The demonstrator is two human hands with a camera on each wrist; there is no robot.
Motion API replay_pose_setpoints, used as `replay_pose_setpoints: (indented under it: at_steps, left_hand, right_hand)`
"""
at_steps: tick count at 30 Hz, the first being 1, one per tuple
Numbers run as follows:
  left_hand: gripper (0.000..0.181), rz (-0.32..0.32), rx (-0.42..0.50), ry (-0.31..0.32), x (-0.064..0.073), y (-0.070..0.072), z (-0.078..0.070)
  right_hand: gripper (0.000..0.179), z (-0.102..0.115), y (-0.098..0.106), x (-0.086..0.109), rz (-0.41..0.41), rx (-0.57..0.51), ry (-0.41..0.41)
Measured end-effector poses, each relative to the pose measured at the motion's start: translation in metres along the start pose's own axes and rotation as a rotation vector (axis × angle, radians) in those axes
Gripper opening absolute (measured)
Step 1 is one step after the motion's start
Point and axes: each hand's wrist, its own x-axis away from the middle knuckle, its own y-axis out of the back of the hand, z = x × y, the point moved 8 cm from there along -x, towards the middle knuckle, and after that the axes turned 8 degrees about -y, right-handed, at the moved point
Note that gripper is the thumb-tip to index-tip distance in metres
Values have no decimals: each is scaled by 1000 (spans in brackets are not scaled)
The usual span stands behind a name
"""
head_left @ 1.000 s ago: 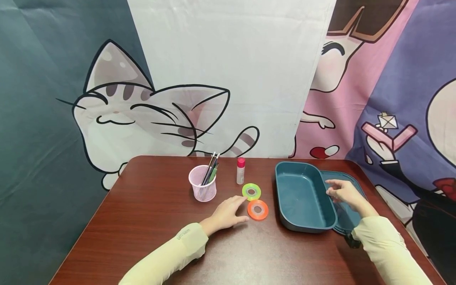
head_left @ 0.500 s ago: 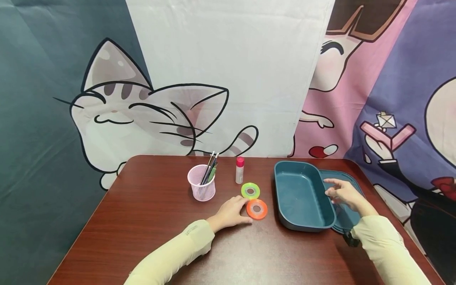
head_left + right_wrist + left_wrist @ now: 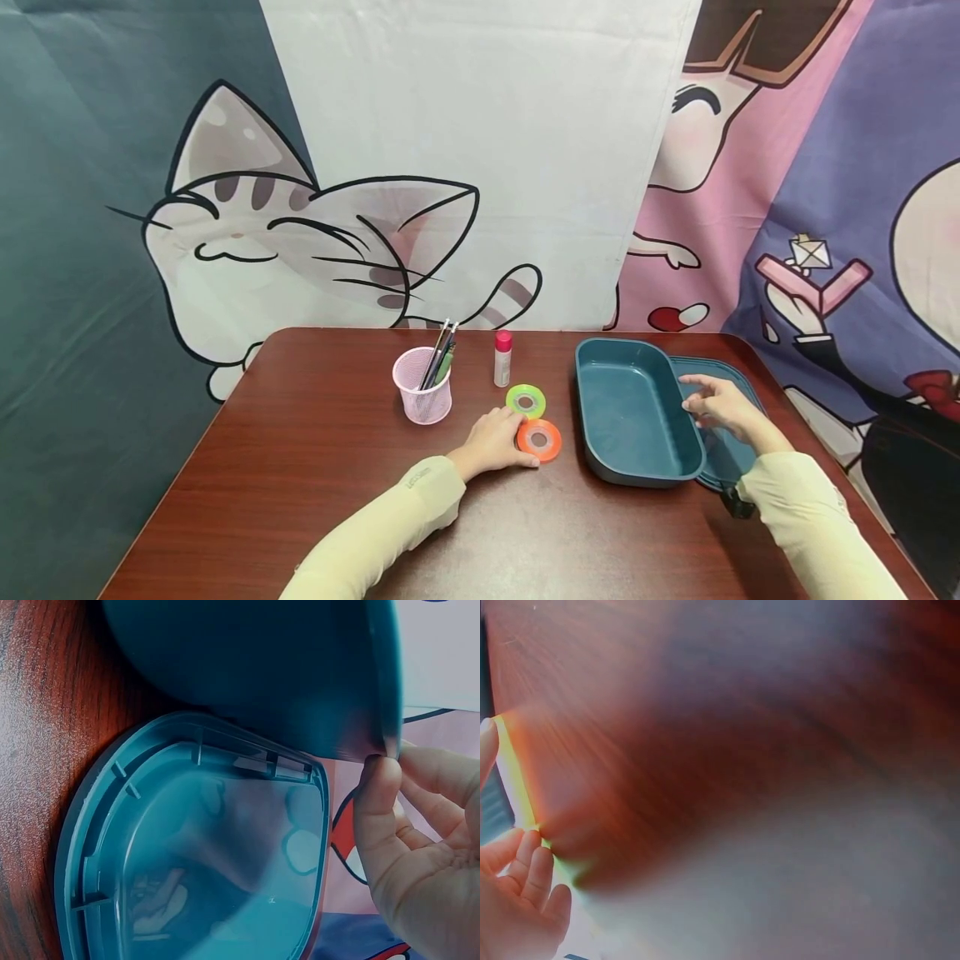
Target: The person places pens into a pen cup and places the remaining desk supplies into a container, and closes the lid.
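My left hand (image 3: 497,442) is at the orange tape roll (image 3: 539,440) lying on the table, thumb at its near edge and fingers at its left and far edge. In the left wrist view the roll's edge (image 3: 516,776) spans from thumb to fingertips. A green tape roll (image 3: 526,402) lies just behind it. My right hand (image 3: 722,407) pinches the right rim of an open dark teal box (image 3: 637,417) between thumb and index finger, as the right wrist view shows. The box's matching lid (image 3: 217,847) lies partly under that hand, to the right of the box.
A pink mesh pen cup (image 3: 422,387) with several pens stands left of the rolls. Behind the green roll stands a glue stick (image 3: 502,360) with a red cap. A printed cloth (image 3: 480,125) hangs past the table's far edge.
My left hand has moved right, and its thumb and fingers have come round the orange tape roll. My right hand stays at the box rim.
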Motion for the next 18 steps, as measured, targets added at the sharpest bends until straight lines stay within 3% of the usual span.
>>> replay_pose_setpoints:
  at_steps: [10,18]
  left_hand:
    - [76,58,-100,-9,-8,-5,-5]
    - [72,23,-130,-7,-10,-3,-7]
  right_hand:
    - [56,0,-1,-2,-4,16,-3]
    - [56,0,0,-2,-7,18,-2]
